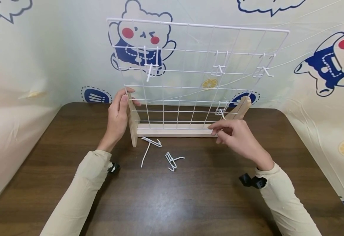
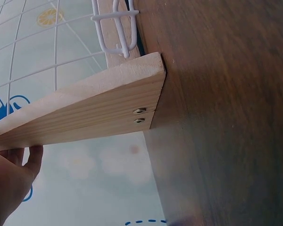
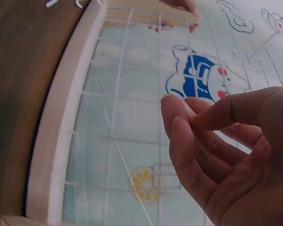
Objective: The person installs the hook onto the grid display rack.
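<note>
While the left hand grips the upper end of the wooden left side panel of the white wire grid rack, its fingers bent around the board, the right hand is at the rack's lower right front, fingers curled in toward the thumb around nothing visible; whether it touches the wire cannot be told. Just beyond that hand, a small white wire hook hangs low on the rack's right part, close to the wooden right side panel. Higher on the rack hang three more: a long-armed hook toward its left, a middle hook right of its centre, and an outer hook at its right edge. A pale wooden base bar runs along the rack's foot. In front of the rack, toward its left, a long-stemmed loose hook and a shorter loose hook lie apart on the dark wood-grain table. Behind the rack hangs a bear-print sheet
</note>
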Demonstrator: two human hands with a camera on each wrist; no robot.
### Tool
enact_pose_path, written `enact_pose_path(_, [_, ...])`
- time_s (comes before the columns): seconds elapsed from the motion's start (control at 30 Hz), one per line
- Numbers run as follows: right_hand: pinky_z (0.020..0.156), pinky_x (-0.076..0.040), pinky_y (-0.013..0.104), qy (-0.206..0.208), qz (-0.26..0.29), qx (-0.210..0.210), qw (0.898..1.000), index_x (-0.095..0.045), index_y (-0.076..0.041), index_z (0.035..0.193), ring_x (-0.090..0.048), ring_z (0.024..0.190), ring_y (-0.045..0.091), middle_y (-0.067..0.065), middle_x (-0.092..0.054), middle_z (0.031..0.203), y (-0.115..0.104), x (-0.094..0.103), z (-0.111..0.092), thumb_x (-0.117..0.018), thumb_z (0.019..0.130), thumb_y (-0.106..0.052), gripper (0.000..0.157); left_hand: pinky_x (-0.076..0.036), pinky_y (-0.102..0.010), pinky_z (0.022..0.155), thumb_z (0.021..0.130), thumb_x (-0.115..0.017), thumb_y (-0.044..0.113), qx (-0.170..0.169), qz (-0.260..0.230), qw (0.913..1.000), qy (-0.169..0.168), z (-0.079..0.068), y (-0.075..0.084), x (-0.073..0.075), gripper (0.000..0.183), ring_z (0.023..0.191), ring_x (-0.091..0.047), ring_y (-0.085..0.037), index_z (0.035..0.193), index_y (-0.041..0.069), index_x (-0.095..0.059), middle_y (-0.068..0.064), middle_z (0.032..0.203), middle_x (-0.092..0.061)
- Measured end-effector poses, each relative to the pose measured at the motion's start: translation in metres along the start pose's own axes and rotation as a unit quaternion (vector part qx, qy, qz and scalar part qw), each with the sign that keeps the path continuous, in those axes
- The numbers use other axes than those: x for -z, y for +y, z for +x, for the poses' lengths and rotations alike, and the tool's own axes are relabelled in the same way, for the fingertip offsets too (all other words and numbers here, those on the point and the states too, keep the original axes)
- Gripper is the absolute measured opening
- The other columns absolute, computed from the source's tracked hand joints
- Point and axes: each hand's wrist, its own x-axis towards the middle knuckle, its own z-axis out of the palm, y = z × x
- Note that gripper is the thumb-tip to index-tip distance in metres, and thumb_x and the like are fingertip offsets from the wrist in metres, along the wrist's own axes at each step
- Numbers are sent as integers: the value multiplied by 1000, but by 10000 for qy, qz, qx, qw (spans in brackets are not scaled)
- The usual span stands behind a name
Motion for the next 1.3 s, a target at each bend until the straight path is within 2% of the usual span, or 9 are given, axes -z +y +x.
enact_pose_path(0.13, [59, -54, 29, -126, -64, 52, 9999, -75, -7, 105, -66, 63, 13, 2, -71, 85, 0, -14, 3, -58, 90, 7, 27, -44, -36, 83, 109, -33, 19, -1, 8, 10000, 0, 0, -1, 2, 36, 98, -62, -37, 132, -3, -50, -30, 98, -61])
enact_pose_path(0.37, [61, -53, 30, -453, -88, 305, 9985, -76, -10, 102, -65, 71, 14, -2, -73, 88, -5, -38, 9, -67, 91, 1, 18, -44, -38, 88, 109, -34, 24, 19, -47, 9999, 86, 1, -11, 6, 34, 99, -63, -34, 133, 8, -53, -23, 99, -63])
enact_pose_path(0.57, [70, -55, 31, -778, -232, 560, 9951, -76, -9, 102, -65, 78, 9, 1, -74, 93, -7, -59, 12, -67, 91, -3, 16, -44, -39, 87, 109, -35, 23, 17, -166, 9997, 166, 1, -12, 4, 33, 99, -61, -36, 132, 8, -54, -26, 99, -62])
enact_pose_path(0.67, [72, -56, 34, -817, -299, 670, 9940, -76, -7, 102, -66, 82, 9, 3, -74, 93, -7, -70, 13, -67, 90, -3, 15, -44, -39, 85, 109, -34, 22, 51, -194, 9996, 182, 1, -9, 2, 34, 98, -60, -37, 132, 4, -52, -29, 99, -60])
enact_pose_path(0.83, [72, -56, 37, -787, -364, 730, 9936, -76, -3, 99, -66, 80, 9, 1, -73, 90, -4, -83, 13, -69, 88, -2, 13, -46, -37, 87, 109, -33, 18, 72, -174, 9997, 181, -2, 9, -3, 35, 99, -59, -43, 131, -4, -49, -34, 99, -58])
enact_pose_path(0.9, [72, -56, 37, -832, -333, 729, 9933, -76, -2, 98, -65, 79, 9, 0, -73, 88, -3, -87, 14, -69, 88, -1, 13, -46, -34, 88, 109, -33, 18, 66, -190, 9996, 179, -2, 15, -4, 34, 99, -59, -42, 131, -2, -51, -34, 99, -57])
enact_pose_path(1.07, [72, -56, 34, -1054, -218, 814, 9909, -75, -2, 98, -66, 78, 10, 1, -73, 87, -4, -96, 16, -67, 88, 0, 13, -45, -38, 87, 109, -32, 18, 54, -188, 9996, 190, -3, 18, -5, 33, 99, -60, -40, 130, 3, -53, -33, 98, -58])
enact_pose_path(1.2, [72, -56, 33, -1174, -209, 884, 9889, -75, -2, 100, -66, 78, 8, 3, -73, 87, -3, -105, 18, -67, 87, 2, 15, -45, -43, 85, 109, -33, 17, 53, -135, 9997, 193, -3, 20, -6, 34, 98, -58, -44, 130, -4, -50, -35, 98, -57])
enact_pose_path(1.3, [73, -56, 33, -1231, -196, 901, 9881, -74, -1, 101, -66, 78, 9, 4, -73, 87, -3, -111, 19, -66, 86, 4, 18, -46, -43, 84, 109, -33, 16, 25, -134, 9997, 195, -4, 19, -6, 35, 97, -58, -45, 130, -6, -49, -36, 97, -57])
